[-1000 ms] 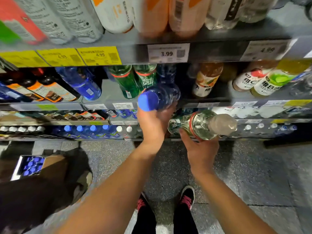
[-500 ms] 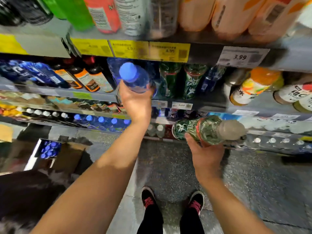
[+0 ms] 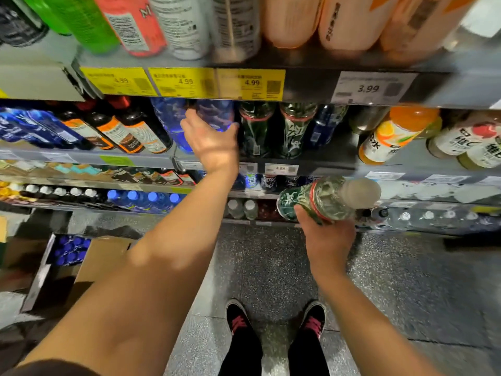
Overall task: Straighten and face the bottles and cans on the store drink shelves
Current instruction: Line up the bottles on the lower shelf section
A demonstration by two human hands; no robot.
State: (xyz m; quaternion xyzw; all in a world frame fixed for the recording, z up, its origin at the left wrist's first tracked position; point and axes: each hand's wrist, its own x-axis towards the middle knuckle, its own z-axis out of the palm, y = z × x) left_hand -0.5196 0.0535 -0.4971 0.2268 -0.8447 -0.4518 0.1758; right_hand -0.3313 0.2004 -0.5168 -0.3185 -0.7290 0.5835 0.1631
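Note:
My left hand (image 3: 212,143) reaches into the second shelf and grips a blue bottle (image 3: 215,115), which stands there next to another blue bottle (image 3: 172,120). Right of them stand two green-patterned bottles (image 3: 256,128) with red bands. My right hand (image 3: 326,236) holds a matching green-patterned bottle (image 3: 322,200) with a pale cap on its side, out in front of the lower shelves, cap pointing right.
Cans line the top shelf above yellow 4.99 price tags (image 3: 250,84). Dark bottles with orange labels (image 3: 130,131) stand left, orange and white juice bottles (image 3: 393,134) right. An open cardboard box (image 3: 81,264) of blue-capped bottles sits on the floor at left, near my shoes (image 3: 238,318).
My left hand has carried the blue bottle up and left and pushed it onto the second shelf. The right hand has kept the green bottle in about the same place.

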